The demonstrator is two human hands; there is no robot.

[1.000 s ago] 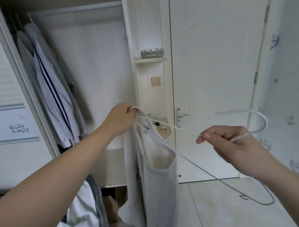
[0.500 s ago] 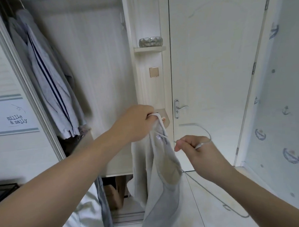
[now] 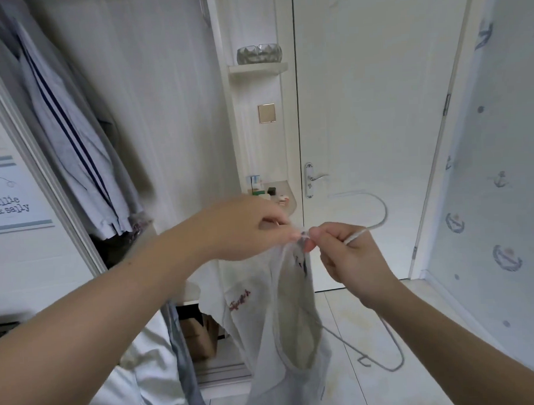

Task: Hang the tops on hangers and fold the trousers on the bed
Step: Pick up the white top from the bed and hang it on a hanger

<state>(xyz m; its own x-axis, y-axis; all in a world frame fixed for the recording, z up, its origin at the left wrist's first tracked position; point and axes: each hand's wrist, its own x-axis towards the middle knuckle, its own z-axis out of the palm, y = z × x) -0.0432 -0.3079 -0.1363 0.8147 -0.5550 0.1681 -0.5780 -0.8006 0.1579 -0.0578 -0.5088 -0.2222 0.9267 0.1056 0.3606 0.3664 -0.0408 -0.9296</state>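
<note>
At the far left stands one white sliding wardrobe door (image 3: pixel 17 195) with the printed words "millie & sally". Beside it, in the open wardrobe, pale grey garments (image 3: pixel 70 140) hang close together; their number cannot be told, but the front one carries two dark navy stripes. At the bottom left lies rumpled white cloth (image 3: pixel 139 379) with one strip of grey-blue fabric (image 3: pixel 182 359) along its edge, and one brown cardboard box (image 3: pixel 198 337) sits low in the wardrobe behind it.

Both hands meet at mid-frame. The left hand (image 3: pixel 245 227) pinches the upper edge of one white sleeveless top (image 3: pixel 265 340) between thumb and fingertips. The top hangs down from that point in the air in front of the wardrobe, red stitched lettering on its chest, its neck opening facing the camera. The right hand (image 3: pixel 350 257), just beside the left and nearly touching it, has its fingers curled round the neck of one white wire hanger (image 3: pixel 365 230); its thumb and forefinger close at the same edge of the top. The hanger's hook curves up to the right, and its lower shoulder shows below the right forearm.

Behind the hands, two small white shelves: the upper one bears one clear faceted glass bowl (image 3: pixel 259 53), the lower one several small items too tiny to identify. Further right, one white door with one silver lever handle (image 3: pixel 315 177), then pale blue anchor-patterned wallpaper (image 3: pixel 504 192).
</note>
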